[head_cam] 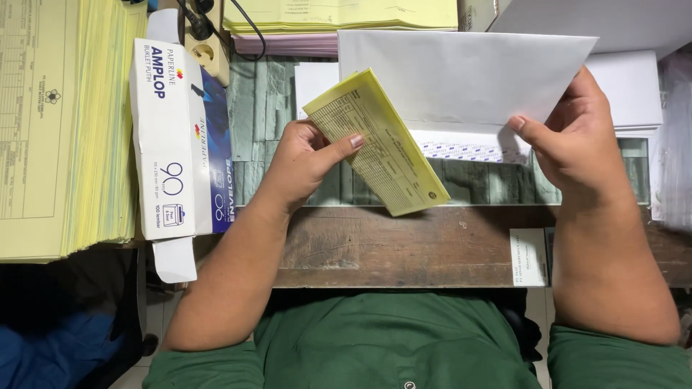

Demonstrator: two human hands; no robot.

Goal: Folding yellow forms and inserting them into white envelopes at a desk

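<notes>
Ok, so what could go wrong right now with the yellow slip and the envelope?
The left hand pinches the folded yellow slip by one edge only, so it could unfold or slip free. The right hand holds the white envelope at one corner; it may sag or crease. The envelope's flap hangs open beneath, and the slip's corner could catch on it.

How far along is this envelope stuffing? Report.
Done: the yellow form is folded. In hand: left hand holds it beside the white envelope held by right hand. Left: the form is still outside; the flap is open.
</notes>
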